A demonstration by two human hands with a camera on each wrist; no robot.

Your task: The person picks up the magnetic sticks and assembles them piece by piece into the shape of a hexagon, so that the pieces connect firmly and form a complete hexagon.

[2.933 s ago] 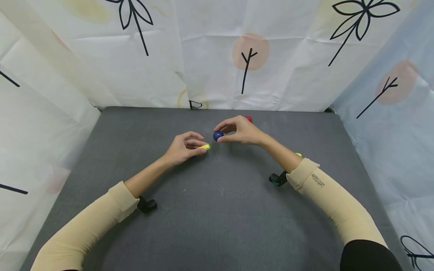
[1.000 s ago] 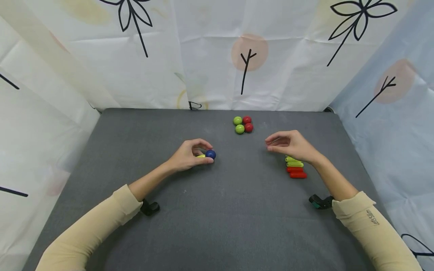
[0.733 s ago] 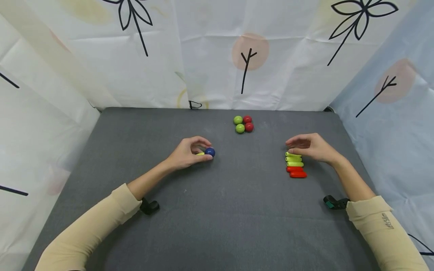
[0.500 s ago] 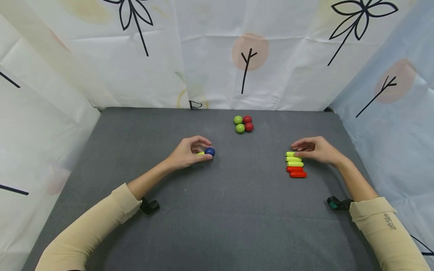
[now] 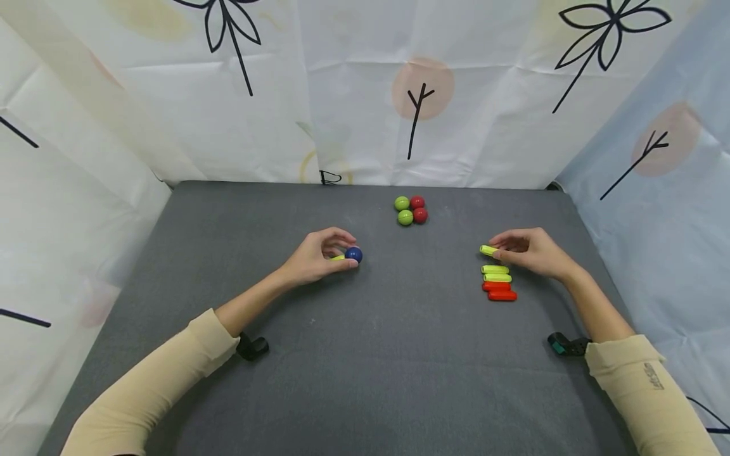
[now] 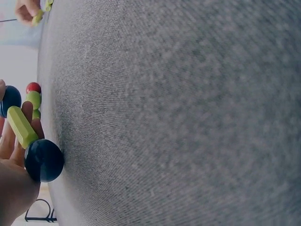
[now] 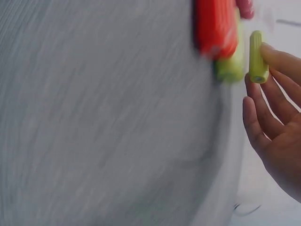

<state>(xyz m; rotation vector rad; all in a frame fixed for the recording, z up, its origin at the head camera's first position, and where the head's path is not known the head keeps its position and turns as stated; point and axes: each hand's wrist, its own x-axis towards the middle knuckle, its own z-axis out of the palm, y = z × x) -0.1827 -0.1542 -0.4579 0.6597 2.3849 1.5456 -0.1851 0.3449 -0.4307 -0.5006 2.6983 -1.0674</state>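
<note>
My left hand [image 5: 315, 258] grips a yellow-green stick [image 6: 21, 127] with a dark blue ball [image 6: 44, 160] at one end and another blue ball [image 6: 11, 98] at the other. In the head view only the nearer blue ball [image 5: 353, 254] and a bit of the stick show. On the right, my right hand [image 5: 530, 252] pinches a loose yellow-green rod [image 7: 257, 57] between thumb and fingers, just beyond a row of rods. That row holds two yellow-green rods [image 5: 495, 270] and two red rods [image 5: 500, 296], lying side by side on the grey table.
Two green balls [image 5: 405, 218] and two red balls [image 5: 419, 216] sit clustered near the far edge of the grey table [image 5: 365, 354]. Patterned white curtains [image 5: 353, 95] hang behind and at both sides.
Earlier my right hand brought a blue ball to my left hand's stick and let go. It then moved right to the rods and now lifts the farthest yellow-green one. My left hand stays nearly still lately.
</note>
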